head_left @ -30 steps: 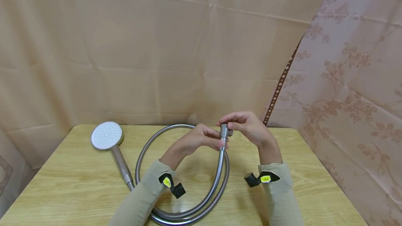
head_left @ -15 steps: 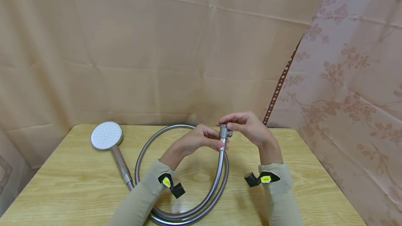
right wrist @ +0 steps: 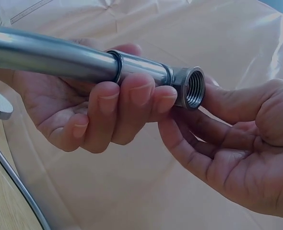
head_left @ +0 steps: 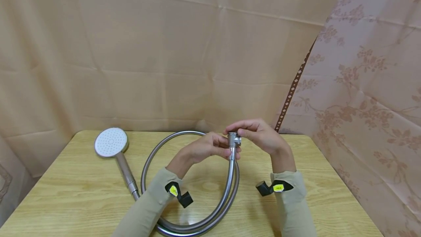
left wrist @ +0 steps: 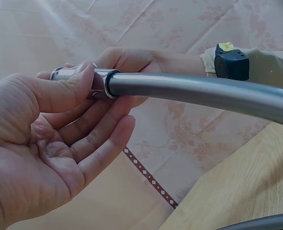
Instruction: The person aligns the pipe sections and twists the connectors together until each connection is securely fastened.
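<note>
My left hand (head_left: 205, 146) pinches the chrome end nut (right wrist: 146, 71) of a grey metal shower hose (head_left: 229, 182) between thumb and fingers. On top of that nut sits a short metal elbow fitting (head_left: 233, 139) with a threaded side opening, which faces the right wrist camera. My right hand (head_left: 264, 136) holds this elbow fitting, thumb at its side and fingers around the far side. In the left wrist view the fitting is mostly hidden behind my left thumb (left wrist: 69, 91). The hose hangs down from the nut and loops on the table.
A shower head (head_left: 112, 142) with a white face and grey handle lies at the left of the wooden table (head_left: 65, 193), joined to the hose. A beige curtain (head_left: 148, 54) hangs behind, and a floral curtain (head_left: 371, 101) on the right.
The elbow fitting has turned, its side opening swinging from the right toward the front. Both hands and the hose end have shifted slightly left and down. The shower head stays put.
</note>
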Demonstrator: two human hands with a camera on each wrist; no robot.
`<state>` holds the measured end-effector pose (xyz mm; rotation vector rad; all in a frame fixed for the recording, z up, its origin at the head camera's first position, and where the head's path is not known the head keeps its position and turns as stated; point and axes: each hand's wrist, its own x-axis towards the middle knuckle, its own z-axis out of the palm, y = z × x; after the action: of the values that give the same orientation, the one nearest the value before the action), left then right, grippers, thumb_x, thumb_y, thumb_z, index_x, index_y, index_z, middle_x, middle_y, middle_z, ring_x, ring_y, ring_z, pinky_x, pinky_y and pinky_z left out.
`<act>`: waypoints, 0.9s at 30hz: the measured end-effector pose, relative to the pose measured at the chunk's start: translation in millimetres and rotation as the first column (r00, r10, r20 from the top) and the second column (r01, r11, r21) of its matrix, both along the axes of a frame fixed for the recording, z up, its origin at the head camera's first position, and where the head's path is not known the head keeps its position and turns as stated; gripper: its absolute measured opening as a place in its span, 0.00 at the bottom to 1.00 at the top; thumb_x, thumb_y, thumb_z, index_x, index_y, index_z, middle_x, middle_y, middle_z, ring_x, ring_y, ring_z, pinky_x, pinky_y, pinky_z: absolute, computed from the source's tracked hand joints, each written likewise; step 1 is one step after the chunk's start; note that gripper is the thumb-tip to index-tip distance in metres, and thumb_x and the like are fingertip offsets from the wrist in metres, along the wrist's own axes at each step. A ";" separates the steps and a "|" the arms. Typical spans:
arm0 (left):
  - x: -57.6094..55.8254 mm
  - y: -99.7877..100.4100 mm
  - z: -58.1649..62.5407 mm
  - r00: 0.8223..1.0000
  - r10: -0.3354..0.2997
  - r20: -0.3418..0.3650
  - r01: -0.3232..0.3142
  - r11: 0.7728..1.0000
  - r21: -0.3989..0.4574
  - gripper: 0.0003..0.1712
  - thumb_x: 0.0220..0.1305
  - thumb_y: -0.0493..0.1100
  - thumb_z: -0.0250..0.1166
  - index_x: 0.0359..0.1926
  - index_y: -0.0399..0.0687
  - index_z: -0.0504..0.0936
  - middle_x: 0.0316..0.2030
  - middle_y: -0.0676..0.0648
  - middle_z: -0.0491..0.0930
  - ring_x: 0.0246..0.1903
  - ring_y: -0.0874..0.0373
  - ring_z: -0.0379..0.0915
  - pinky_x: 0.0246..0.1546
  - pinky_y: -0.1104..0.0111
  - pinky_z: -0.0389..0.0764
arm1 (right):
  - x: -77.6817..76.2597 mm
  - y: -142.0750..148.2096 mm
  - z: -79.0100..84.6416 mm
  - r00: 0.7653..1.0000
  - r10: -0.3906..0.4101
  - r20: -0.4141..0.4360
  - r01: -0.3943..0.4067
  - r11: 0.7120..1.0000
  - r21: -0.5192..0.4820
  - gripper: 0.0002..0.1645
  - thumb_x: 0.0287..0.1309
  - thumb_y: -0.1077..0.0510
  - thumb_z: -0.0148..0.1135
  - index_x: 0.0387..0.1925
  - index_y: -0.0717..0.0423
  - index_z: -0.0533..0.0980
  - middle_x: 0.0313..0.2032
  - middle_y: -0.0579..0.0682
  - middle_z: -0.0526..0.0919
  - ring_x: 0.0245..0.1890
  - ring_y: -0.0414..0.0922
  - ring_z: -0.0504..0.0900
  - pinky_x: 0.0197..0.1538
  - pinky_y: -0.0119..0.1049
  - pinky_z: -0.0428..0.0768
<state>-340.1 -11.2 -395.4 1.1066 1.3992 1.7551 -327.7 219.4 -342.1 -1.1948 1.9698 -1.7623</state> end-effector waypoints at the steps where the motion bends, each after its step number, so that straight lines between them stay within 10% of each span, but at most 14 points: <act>1: 0.1 0.2 -0.2 1.000 -0.007 0.000 0.007 1.000 0.003 0.30 0.68 0.43 0.69 0.57 0.17 0.75 0.43 0.54 0.88 0.47 0.60 0.85 0.54 0.62 0.84 | -0.4 0.2 -0.2 1.000 0.009 -0.003 -0.009 1.000 -0.005 0.18 0.74 0.68 0.51 0.56 0.58 0.82 0.51 0.48 0.88 0.51 0.41 0.86 0.56 0.34 0.82; 13: -0.2 2.1 -2.3 0.996 -0.084 0.000 0.084 0.995 0.058 0.32 0.71 0.45 0.66 0.58 0.16 0.71 0.46 0.50 0.87 0.49 0.58 0.85 0.53 0.59 0.85 | -0.3 0.6 -0.9 1.000 0.002 0.002 -0.002 0.998 -0.059 0.17 0.73 0.68 0.52 0.52 0.53 0.83 0.46 0.45 0.89 0.47 0.39 0.86 0.53 0.32 0.82; 27: 0.5 4.5 -4.0 0.999 -0.002 0.042 0.002 1.000 0.017 0.40 0.62 0.53 0.73 0.57 0.19 0.75 0.41 0.54 0.89 0.45 0.60 0.86 0.52 0.62 0.85 | 4.1 -1.9 1.5 0.997 -0.066 0.032 0.067 0.997 -0.041 0.14 0.72 0.66 0.56 0.48 0.50 0.84 0.44 0.45 0.89 0.45 0.40 0.86 0.51 0.33 0.83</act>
<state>-339.6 -6.7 -399.5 1.0736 1.3599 1.7820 -323.6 217.5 -340.7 -1.1212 1.9862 -1.8521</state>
